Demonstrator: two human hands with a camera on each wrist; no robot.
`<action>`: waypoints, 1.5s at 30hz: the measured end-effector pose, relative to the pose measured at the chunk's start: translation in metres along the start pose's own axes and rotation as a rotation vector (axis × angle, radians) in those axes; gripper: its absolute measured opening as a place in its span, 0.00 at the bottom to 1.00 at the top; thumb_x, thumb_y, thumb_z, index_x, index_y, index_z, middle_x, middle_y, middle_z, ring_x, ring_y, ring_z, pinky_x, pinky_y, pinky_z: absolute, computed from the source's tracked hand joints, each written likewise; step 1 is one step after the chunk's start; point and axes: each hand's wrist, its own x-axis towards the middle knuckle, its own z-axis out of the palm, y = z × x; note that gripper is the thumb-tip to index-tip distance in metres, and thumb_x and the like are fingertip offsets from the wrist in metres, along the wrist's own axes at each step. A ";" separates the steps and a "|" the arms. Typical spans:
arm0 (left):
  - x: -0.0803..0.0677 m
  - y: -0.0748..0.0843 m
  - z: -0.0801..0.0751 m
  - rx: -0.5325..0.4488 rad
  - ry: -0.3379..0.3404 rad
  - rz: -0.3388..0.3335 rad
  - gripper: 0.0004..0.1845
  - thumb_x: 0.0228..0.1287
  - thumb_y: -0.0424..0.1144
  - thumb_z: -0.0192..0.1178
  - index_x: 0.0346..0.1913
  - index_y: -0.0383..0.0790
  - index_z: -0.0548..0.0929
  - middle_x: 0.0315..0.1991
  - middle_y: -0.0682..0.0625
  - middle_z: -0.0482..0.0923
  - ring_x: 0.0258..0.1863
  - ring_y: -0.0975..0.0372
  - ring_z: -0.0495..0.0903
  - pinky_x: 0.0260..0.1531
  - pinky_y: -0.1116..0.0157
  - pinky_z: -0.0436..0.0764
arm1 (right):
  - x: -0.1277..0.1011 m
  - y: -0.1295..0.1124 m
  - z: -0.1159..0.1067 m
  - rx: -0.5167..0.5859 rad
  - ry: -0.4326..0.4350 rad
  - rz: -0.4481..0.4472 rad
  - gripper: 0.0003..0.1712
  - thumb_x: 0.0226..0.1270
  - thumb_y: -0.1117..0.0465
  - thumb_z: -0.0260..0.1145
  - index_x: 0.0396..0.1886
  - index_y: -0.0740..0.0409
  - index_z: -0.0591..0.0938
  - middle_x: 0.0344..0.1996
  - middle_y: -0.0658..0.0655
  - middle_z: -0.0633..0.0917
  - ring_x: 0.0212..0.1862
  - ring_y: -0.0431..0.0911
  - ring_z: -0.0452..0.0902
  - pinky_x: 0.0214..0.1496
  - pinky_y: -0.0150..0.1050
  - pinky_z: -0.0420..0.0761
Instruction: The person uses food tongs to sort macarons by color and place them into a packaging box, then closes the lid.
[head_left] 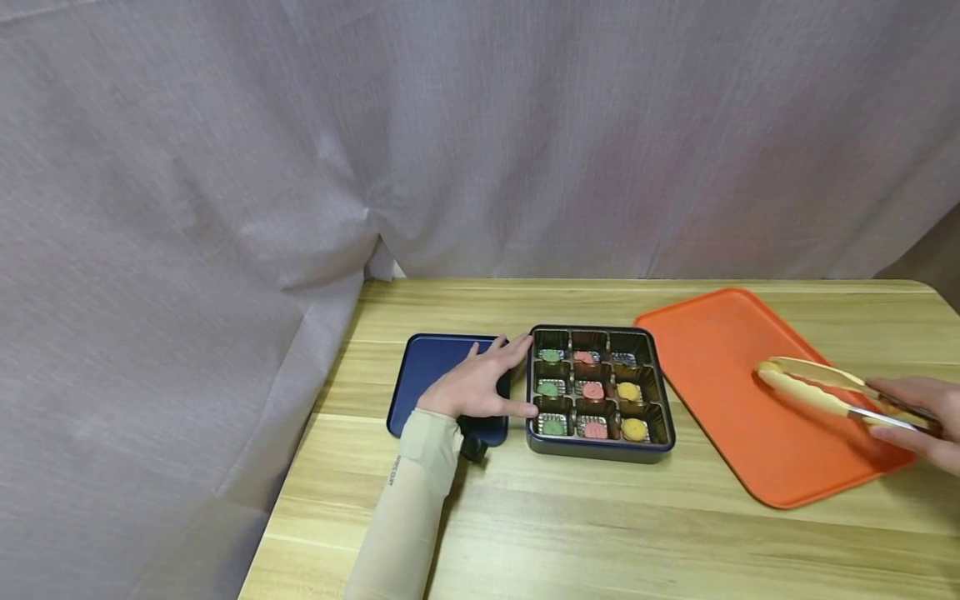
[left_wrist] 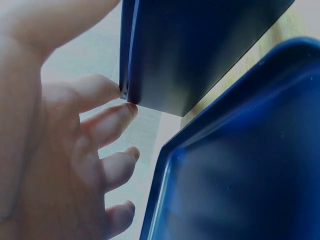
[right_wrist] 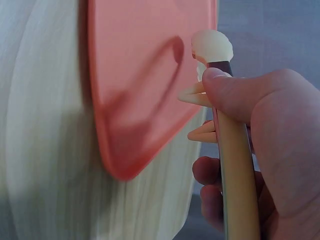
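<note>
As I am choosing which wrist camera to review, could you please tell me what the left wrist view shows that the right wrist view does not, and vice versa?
Only the left wrist view shows the left hand touching the dark blue box, and the blue lid beside that box. Only the right wrist view shows the right hand gripping the tongs, and the orange tray. Both show part of the wood-grain tabletop.

A grey curtain (head_left: 525, 150) hangs in folds behind a wood-grain surface (head_left: 570, 533), bunched near its far left corner.
</note>
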 end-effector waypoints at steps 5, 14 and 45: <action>0.000 0.000 0.000 -0.003 -0.003 -0.003 0.62 0.61 0.69 0.69 0.87 0.52 0.45 0.87 0.55 0.44 0.86 0.48 0.42 0.80 0.37 0.39 | 0.017 -0.025 -0.007 -0.199 -0.116 -0.017 0.41 0.48 0.56 0.86 0.58 0.76 0.82 0.43 0.70 0.88 0.30 0.26 0.68 0.28 0.21 0.61; 0.000 0.000 0.000 0.003 0.000 0.002 0.62 0.61 0.69 0.69 0.87 0.51 0.45 0.87 0.55 0.44 0.85 0.47 0.42 0.80 0.37 0.39 | 0.046 -0.056 -0.013 -0.248 -0.183 -0.084 0.39 0.51 0.51 0.85 0.60 0.67 0.84 0.45 0.60 0.89 0.26 0.31 0.69 0.26 0.32 0.67; -0.001 0.001 -0.001 0.034 -0.007 -0.007 0.62 0.60 0.71 0.68 0.87 0.52 0.45 0.87 0.55 0.44 0.86 0.49 0.43 0.80 0.37 0.41 | 0.121 -0.127 0.014 -0.177 -0.301 -0.210 0.34 0.59 0.52 0.81 0.64 0.58 0.84 0.58 0.58 0.87 0.52 0.54 0.87 0.40 0.58 0.84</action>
